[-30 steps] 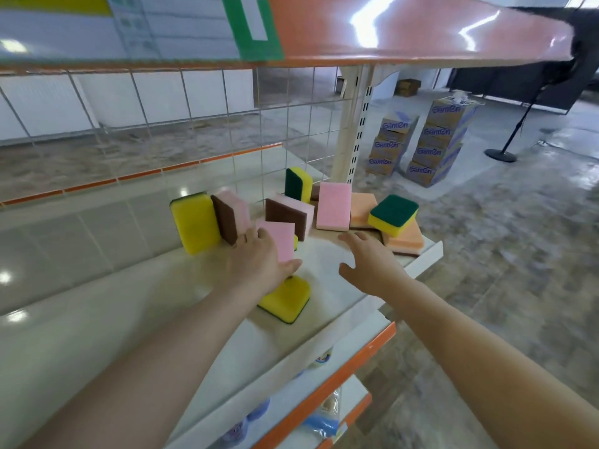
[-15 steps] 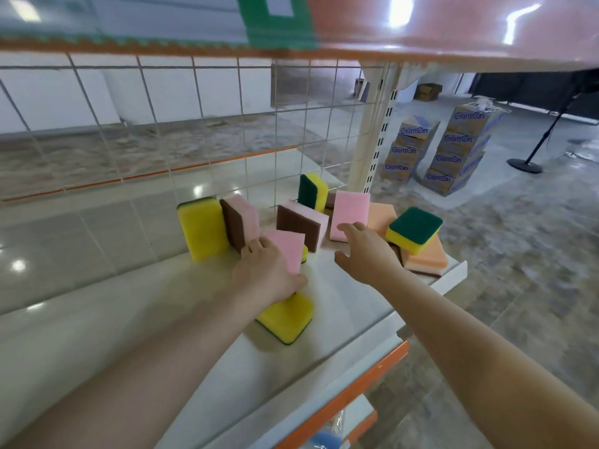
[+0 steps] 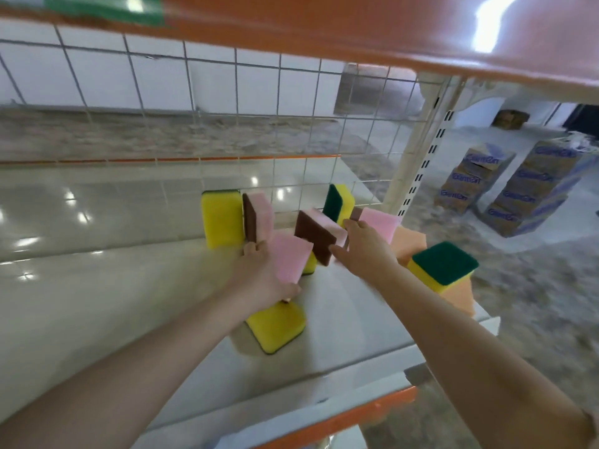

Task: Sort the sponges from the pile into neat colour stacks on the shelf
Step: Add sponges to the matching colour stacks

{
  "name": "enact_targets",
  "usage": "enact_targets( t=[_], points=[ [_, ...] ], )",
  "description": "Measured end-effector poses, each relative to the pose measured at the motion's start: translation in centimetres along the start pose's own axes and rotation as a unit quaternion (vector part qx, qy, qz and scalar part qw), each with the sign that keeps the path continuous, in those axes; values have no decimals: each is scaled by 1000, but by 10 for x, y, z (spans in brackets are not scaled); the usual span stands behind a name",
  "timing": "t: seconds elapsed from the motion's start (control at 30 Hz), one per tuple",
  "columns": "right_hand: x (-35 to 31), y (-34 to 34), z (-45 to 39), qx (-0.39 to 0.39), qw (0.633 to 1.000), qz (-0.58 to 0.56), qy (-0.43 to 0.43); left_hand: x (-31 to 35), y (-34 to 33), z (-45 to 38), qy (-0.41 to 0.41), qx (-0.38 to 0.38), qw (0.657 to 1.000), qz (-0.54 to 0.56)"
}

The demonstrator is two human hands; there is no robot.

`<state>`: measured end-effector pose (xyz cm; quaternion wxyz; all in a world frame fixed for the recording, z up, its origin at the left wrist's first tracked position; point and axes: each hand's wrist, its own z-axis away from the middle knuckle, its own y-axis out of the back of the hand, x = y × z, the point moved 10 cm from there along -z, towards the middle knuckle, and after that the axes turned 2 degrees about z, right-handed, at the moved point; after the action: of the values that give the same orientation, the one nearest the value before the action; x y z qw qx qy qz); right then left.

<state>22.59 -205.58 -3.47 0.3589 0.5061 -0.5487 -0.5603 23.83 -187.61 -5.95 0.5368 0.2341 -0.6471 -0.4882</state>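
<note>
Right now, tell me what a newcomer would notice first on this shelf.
The jumble of bright sponges on the white shelf: a pink sponge in the left hand at the middle, with a yellow sponge lying flat just below it. The right hand reaches onto a leaning brown-and-pink sponge, and a green-topped sponge sits on orange sponges at the right edge.

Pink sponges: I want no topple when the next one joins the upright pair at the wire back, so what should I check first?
1. Left hand grips the pink sponge: ok.
2. Right hand has hold of the brown-backed pink sponge: cannot tell, fingers only at its edge.
3. Upright pink sponge stands beside the upright yellow sponge: ok.
4. Colours sorted: not ok, green-topped sponge lies on orange sponges.
5. Flat yellow sponge clear of the left forearm: cannot tell.
</note>
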Motion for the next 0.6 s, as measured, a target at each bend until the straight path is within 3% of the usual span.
enact_targets(
  t=[0.23, 0.6],
  points=[
    [-9, -6, -11, -11, 998, 30, 54, 0, 11, 15, -2, 35, 999, 1],
    [-26, -2, -13, 34, 995, 31, 90, -27, 28, 51, 47, 100, 994, 18]
  ],
)
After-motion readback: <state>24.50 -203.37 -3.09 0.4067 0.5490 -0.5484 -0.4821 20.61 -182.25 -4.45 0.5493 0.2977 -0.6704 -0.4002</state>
